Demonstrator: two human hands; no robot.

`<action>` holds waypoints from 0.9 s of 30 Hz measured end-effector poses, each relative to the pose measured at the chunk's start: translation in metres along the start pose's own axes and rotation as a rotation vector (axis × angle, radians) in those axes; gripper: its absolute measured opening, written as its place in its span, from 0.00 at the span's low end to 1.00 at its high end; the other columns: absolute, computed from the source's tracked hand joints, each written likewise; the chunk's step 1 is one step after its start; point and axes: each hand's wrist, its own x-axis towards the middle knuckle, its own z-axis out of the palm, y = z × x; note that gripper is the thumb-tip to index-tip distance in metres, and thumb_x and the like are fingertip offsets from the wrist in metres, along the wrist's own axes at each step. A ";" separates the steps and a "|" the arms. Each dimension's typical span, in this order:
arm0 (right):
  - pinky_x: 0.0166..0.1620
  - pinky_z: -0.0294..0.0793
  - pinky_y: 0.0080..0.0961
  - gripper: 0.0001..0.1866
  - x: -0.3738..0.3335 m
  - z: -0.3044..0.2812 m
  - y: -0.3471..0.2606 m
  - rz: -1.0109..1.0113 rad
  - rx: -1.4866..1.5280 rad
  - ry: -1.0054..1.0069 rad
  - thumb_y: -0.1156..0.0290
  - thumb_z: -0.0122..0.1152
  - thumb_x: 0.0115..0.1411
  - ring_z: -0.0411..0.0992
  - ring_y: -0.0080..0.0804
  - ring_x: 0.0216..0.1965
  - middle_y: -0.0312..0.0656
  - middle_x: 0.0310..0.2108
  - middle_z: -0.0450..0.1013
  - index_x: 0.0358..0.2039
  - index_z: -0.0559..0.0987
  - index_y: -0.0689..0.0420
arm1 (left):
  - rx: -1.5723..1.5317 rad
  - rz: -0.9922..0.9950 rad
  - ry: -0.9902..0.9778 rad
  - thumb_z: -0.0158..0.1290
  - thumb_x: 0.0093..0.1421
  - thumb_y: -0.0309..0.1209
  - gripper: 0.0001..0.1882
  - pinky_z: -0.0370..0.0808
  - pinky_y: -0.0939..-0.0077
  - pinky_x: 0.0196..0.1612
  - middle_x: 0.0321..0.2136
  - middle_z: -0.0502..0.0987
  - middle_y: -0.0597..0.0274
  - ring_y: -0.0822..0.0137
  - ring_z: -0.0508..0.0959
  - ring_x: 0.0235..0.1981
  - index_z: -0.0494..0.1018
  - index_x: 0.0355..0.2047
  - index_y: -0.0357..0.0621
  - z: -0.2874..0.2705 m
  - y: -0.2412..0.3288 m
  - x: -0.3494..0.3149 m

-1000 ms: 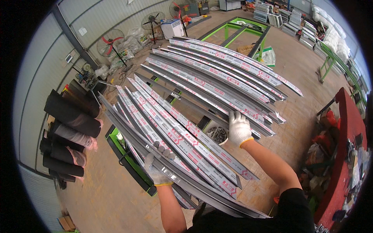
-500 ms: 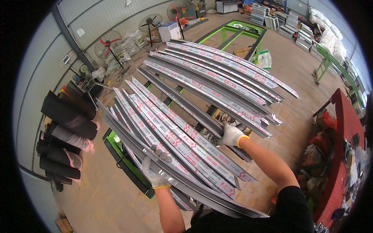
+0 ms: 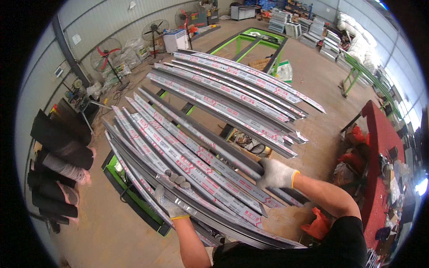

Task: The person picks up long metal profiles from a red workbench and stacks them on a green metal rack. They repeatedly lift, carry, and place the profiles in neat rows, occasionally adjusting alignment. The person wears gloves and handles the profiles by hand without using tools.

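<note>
Long metal profiles, many covered with white and red printed film, lie in two groups across a green and black stand [image 3: 166, 228]. My left hand [image 3: 169, 201], in a grey-white knit glove, curls around a bare grey profile [image 3: 203, 215] at the near edge of the closer group [image 3: 178, 154]. My right hand [image 3: 278, 173], gloved alike with a yellow cuff, is closed around the near end of a dark grey profile [image 3: 210, 142]. That profile slants through the gap between the closer group and the farther group [image 3: 232, 94]. The right palm and the fingers' undersides are hidden.
A red bench [image 3: 373, 152] with clutter stands on the right, an orange bag [image 3: 318, 223] near it. Black rolls [image 3: 58, 140] lean at the left wall. A box of wires [image 3: 246, 140] shows beneath the profiles. Farther back are another green frame [image 3: 277, 44] and fans [image 3: 106, 53].
My right hand has come nearer to me, and its dark grey profile has turned and risen a little. My left hand keeps its grip. The whole view has shifted slightly.
</note>
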 end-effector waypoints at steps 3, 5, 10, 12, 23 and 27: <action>0.52 0.82 0.43 0.37 -0.042 0.005 -0.010 -0.033 0.010 -0.011 0.58 0.78 0.47 0.84 0.52 0.46 0.62 0.42 0.84 0.54 0.80 0.70 | 0.102 0.012 0.064 0.56 0.68 0.50 0.28 0.80 0.43 0.59 0.44 0.83 0.55 0.51 0.81 0.53 0.76 0.56 0.39 0.005 -0.012 0.003; 0.51 0.82 0.46 0.37 -0.063 0.003 -0.022 -0.038 0.017 -0.045 0.57 0.80 0.46 0.85 0.56 0.47 0.64 0.43 0.84 0.51 0.81 0.69 | 0.182 0.036 0.097 0.55 0.70 0.49 0.27 0.76 0.41 0.65 0.47 0.84 0.54 0.50 0.81 0.54 0.76 0.58 0.39 0.011 -0.020 0.003; 0.57 0.82 0.46 0.46 -0.117 0.022 -0.063 0.025 0.030 -0.205 0.49 0.81 0.50 0.83 0.58 0.54 0.67 0.49 0.82 0.60 0.76 0.70 | -0.011 0.024 0.022 0.48 0.72 0.57 0.39 0.59 0.22 0.73 0.69 0.71 0.45 0.40 0.67 0.72 0.67 0.73 0.43 0.026 -0.034 0.013; 0.59 0.81 0.47 0.51 -0.136 0.039 -0.078 0.020 -0.027 -0.219 0.44 0.81 0.51 0.81 0.60 0.56 0.68 0.53 0.80 0.64 0.73 0.71 | 0.032 -0.034 -0.236 0.45 0.73 0.60 0.45 0.51 0.16 0.75 0.78 0.62 0.42 0.38 0.60 0.79 0.59 0.80 0.45 0.025 -0.039 0.016; 0.63 0.77 0.39 0.55 -0.161 0.051 -0.013 -0.234 0.248 -0.294 0.53 0.82 0.54 0.78 0.51 0.59 0.64 0.60 0.76 0.73 0.64 0.68 | -0.136 0.029 -0.040 0.61 0.64 0.53 0.40 0.75 0.56 0.54 0.51 0.78 0.50 0.57 0.76 0.49 0.70 0.63 0.29 0.042 -0.082 -0.015; 0.63 0.78 0.37 0.56 -0.171 0.017 0.054 -0.243 0.300 -0.352 0.53 0.81 0.56 0.79 0.44 0.59 0.60 0.59 0.79 0.75 0.62 0.67 | 0.259 0.099 -0.108 0.51 0.72 0.55 0.34 0.81 0.52 0.51 0.53 0.81 0.50 0.55 0.81 0.46 0.75 0.63 0.37 0.063 -0.128 -0.020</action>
